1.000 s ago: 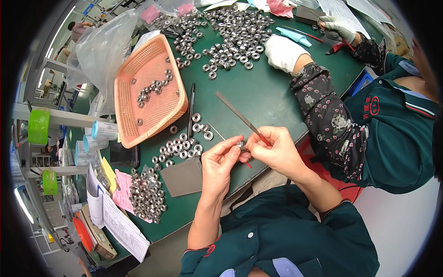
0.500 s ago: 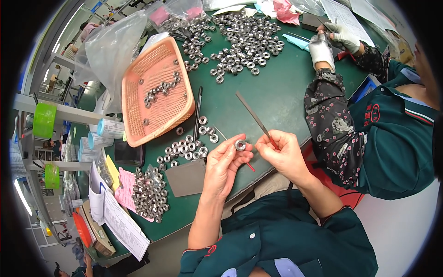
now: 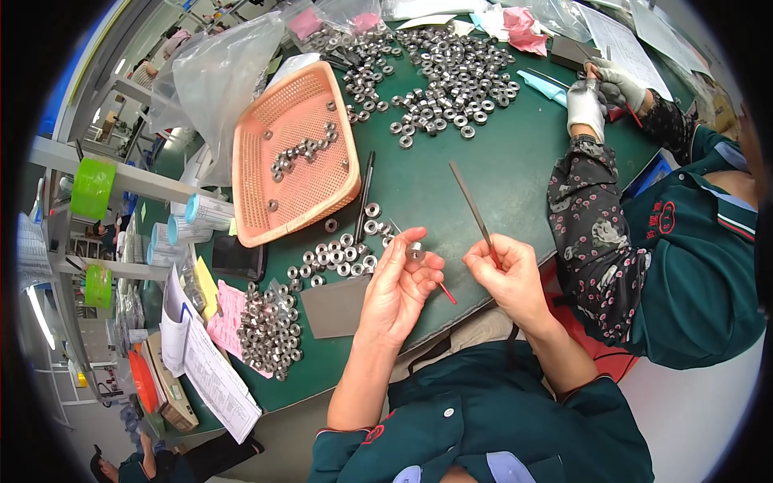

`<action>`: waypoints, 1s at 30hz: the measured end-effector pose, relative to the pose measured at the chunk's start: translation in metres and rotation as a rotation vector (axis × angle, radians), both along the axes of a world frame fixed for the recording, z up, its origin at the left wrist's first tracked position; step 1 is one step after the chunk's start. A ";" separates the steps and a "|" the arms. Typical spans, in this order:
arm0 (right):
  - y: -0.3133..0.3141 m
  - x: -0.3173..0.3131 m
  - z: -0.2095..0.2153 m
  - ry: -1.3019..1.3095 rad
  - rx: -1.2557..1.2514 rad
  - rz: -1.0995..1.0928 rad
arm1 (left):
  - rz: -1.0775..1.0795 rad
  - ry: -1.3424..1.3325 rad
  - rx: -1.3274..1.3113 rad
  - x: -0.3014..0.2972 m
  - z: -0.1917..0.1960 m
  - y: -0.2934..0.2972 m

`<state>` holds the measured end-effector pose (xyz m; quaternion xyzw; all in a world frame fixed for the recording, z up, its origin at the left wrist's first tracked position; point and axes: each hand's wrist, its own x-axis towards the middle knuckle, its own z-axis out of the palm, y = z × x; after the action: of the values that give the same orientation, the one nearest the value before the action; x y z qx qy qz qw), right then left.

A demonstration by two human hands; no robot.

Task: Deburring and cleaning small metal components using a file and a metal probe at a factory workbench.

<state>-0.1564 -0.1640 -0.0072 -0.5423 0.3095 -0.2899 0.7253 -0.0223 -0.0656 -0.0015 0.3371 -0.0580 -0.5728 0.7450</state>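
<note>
My left hand [image 3: 396, 291] pinches a small steel ring [image 3: 415, 251] between thumb and fingertips. A slim tool with a red handle [image 3: 448, 295] also passes through that hand, its thin pointed end showing beyond the fingers. Closed around the red handle of a flat file [image 3: 470, 198] is my right hand [image 3: 509, 278], just right of the ring. The file points up and away, apart from the ring. Left of my left hand lie a flat grey plate [image 3: 334, 307] and a loose group of similar rings [image 3: 332, 256].
A peach plastic basket [image 3: 241, 173] holds several rings. A big heap of rings [image 3: 459, 72] covers the far table, and another pile [image 3: 270, 330] sits near left by papers [image 3: 213, 374]. A black rod [image 3: 366, 189] lies beside the basket. At right, a co-worker's gloved hand [image 3: 586, 105] holds something.
The whole picture has shifted somewhat to the right. The ring has turned between my left fingers, its hole facing less toward me. The file is still in my right hand.
</note>
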 end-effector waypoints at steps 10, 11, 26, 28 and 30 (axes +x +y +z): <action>-0.001 0.001 -0.001 -0.010 0.001 0.004 | 0.015 0.112 0.081 0.002 -0.001 -0.001; -0.001 0.001 -0.002 -0.012 0.002 0.007 | 0.018 0.110 0.081 0.003 -0.002 0.000; -0.001 -0.001 -0.006 0.016 -0.061 0.057 | -0.044 -0.210 0.035 -0.005 -0.004 -0.005; -0.001 -0.001 -0.006 0.019 -0.046 0.060 | -0.043 -0.194 -0.005 -0.005 -0.005 -0.004; 0.001 0.001 -0.005 0.005 -0.051 0.033 | -0.066 -0.145 -0.042 -0.004 -0.005 -0.004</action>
<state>-0.1552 -0.1633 -0.0120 -0.5663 0.2946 -0.2844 0.7153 -0.0266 -0.0696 -0.0062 0.3598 -0.1349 -0.5698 0.7265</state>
